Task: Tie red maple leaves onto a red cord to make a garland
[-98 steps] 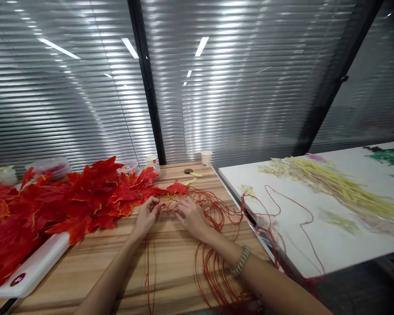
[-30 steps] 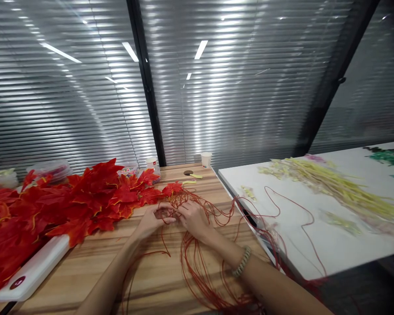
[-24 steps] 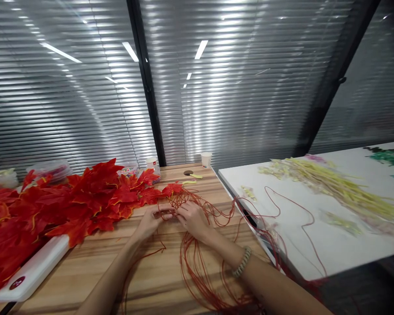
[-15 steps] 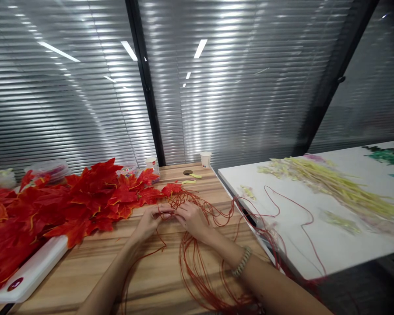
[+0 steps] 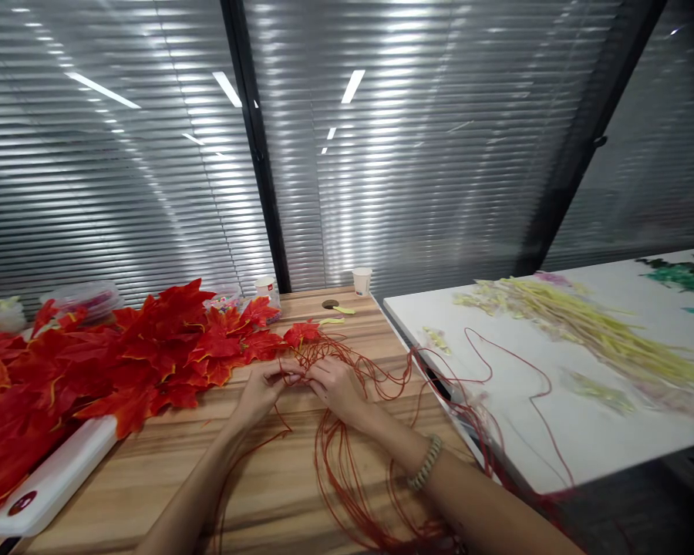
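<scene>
Thin red cord (image 5: pixel 352 482) lies in a loose tangle over the wooden table (image 5: pixel 167 478), with loops running toward me and off to the right. At the table's middle my left hand (image 5: pixel 264 389) pinches a bit of this cord between bent fingers. Close beside it, fingertips nearly meeting, my right hand (image 5: pixel 336 389) is closed on the cord too. What lies between the fingertips is too small to make out. One strand hangs from the left hand and runs toward the near edge. A beaded bracelet (image 5: pixel 426 462) circles my right wrist.
Red artificial maple leaves (image 5: pixel 167 347) cover the left side, partly over a white board with a handle (image 5: pixel 63 478). Paper cups (image 5: pixel 362 281) stand at the back. A white table (image 5: pixel 514 416) on the right, across a gap, bears yellow stems (image 5: pixel 590 320) and stray cord.
Hardly anything differs. Both hands stay at the same spot on the cord, with only slight finger movement, and the view has shifted a trifle.
</scene>
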